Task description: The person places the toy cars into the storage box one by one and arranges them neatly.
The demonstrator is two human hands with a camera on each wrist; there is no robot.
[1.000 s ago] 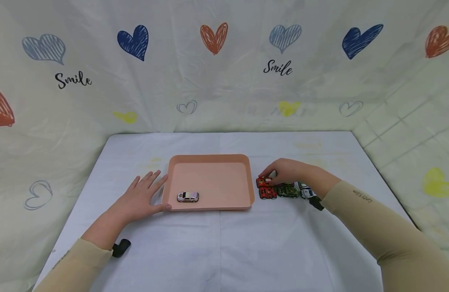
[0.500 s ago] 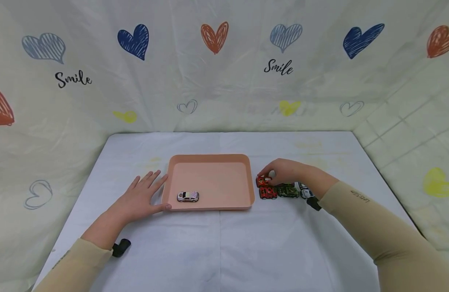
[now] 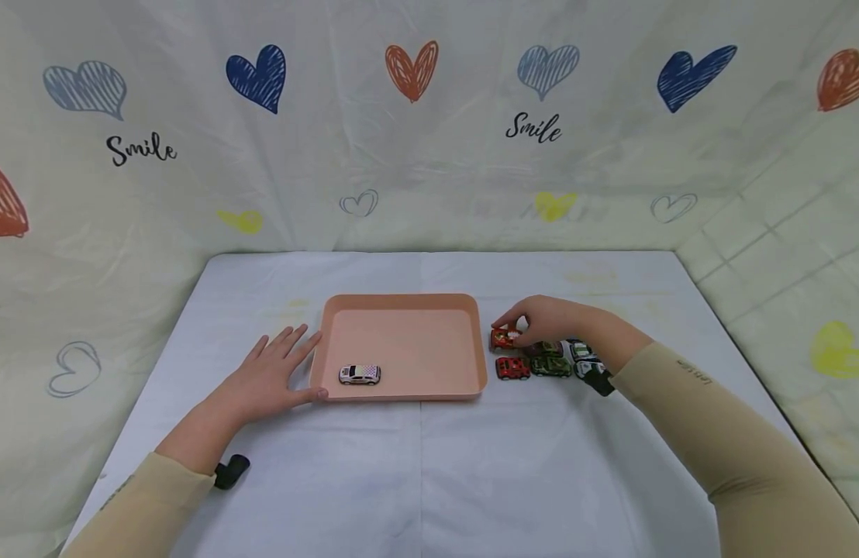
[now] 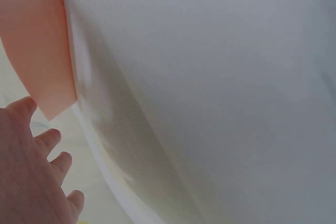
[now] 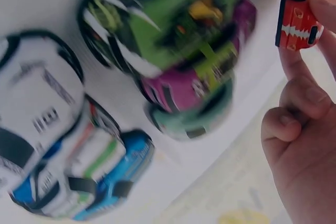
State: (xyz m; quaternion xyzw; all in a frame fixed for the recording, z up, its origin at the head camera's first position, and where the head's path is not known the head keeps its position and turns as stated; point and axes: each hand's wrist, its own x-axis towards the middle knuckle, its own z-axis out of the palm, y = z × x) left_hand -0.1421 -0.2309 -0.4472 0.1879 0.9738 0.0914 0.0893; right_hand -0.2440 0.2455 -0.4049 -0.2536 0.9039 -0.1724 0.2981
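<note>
A heart-printed sheet (image 3: 464, 167) hung behind the white table (image 3: 485, 473). The left hand (image 3: 267, 380), fingers spread, touched the pink tray (image 3: 401, 303) at nine o'clock; inside, toward eight, sat a white car (image 3: 360, 375). Just outside, at three, the right hand (image 3: 550, 318) pinched a red-and-white car (image 3: 504, 339) near a green car (image 3: 551, 366).

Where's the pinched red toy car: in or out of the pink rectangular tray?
Out. Head view: the right hand pinches the red toy car right of the pink rectangular tray.
</note>
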